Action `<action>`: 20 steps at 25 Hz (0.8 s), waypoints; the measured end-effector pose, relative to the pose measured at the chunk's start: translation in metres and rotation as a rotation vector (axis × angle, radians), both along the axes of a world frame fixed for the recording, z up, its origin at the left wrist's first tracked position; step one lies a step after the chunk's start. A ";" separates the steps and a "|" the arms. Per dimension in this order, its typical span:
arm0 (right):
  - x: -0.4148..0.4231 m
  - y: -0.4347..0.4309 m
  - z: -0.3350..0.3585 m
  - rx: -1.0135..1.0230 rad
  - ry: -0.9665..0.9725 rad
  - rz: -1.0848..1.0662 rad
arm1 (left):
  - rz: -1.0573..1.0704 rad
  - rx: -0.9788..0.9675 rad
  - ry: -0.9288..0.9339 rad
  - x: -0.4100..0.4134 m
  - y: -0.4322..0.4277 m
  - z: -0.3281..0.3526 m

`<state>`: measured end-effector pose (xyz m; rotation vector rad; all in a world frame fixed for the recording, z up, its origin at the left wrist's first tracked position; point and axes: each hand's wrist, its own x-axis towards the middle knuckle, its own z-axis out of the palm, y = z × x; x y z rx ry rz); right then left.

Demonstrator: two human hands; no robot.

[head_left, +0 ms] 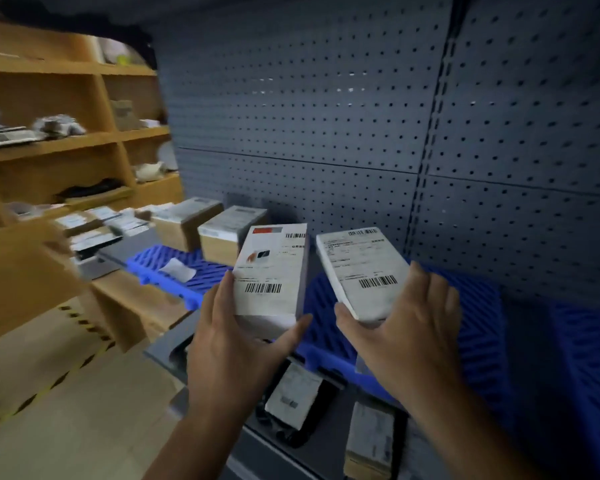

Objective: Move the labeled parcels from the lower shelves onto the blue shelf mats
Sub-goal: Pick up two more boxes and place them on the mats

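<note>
Before grey pegboard (326, 116), my left hand (236, 344) grips one labeled parcel (271, 271), right hand (406, 327) another parcel (361, 271), labels up, over blue mat (478, 327), ready to set down.

I see my L hand (236, 344) holding a white box (271, 271) w/ barcodes, thumb under it, fingers up its side. My R hand (406, 330) holds a flat white parcel (361, 271) the same way. Both are up near a big blue mat (482, 323). 2 brown boxes (222, 233) sit at the back by another blue mat (167, 268). Lower down, 2 more parcels (293, 400) lie on a dark shelf. Gray wall w/ holes (326, 116) is behind, wood shelves (66, 140) on the left.
</note>
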<state>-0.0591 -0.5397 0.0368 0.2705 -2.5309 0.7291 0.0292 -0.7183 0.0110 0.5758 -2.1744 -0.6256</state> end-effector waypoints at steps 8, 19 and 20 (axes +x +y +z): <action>0.004 -0.004 -0.001 -0.068 0.006 -0.322 | -0.299 -0.017 0.006 -0.049 -0.027 -0.001; 0.002 0.033 -0.011 -0.043 -0.055 -0.502 | -0.417 0.007 -0.100 -0.082 0.008 -0.006; 0.000 0.034 -0.012 -0.041 -0.062 -0.505 | -0.419 0.011 -0.102 -0.084 0.009 -0.007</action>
